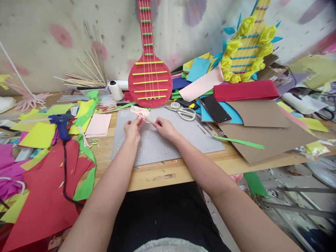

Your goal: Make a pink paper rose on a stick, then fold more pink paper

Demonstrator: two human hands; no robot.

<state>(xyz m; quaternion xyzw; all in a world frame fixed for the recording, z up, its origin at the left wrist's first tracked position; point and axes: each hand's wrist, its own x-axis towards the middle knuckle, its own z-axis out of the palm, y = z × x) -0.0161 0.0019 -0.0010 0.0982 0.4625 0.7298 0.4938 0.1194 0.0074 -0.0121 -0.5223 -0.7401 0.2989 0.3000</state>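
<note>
A pale pink crepe-paper flower (141, 111) is gathered in the fingers of my left hand (133, 128), above the grey cutting mat (168, 150). Just to its right, my right hand (165, 127) is closed in a pinch at the flower's lower edge; what lies between those fingertips is too small to make out. Behind the hands a red paper lute (150, 78) with yellow strips and white strings leans upright against the wall. White-handled scissors (187, 114) rest on the mat's far right part.
On the left lie a blue glue gun (62, 126), pink paper squares (98, 125) and red paper (52, 182). Rightward are a phone (215, 109), brown cardboard (262, 136) and a green strip (240, 142). A yellow lute (244, 52) with paper flowers stands at the back right.
</note>
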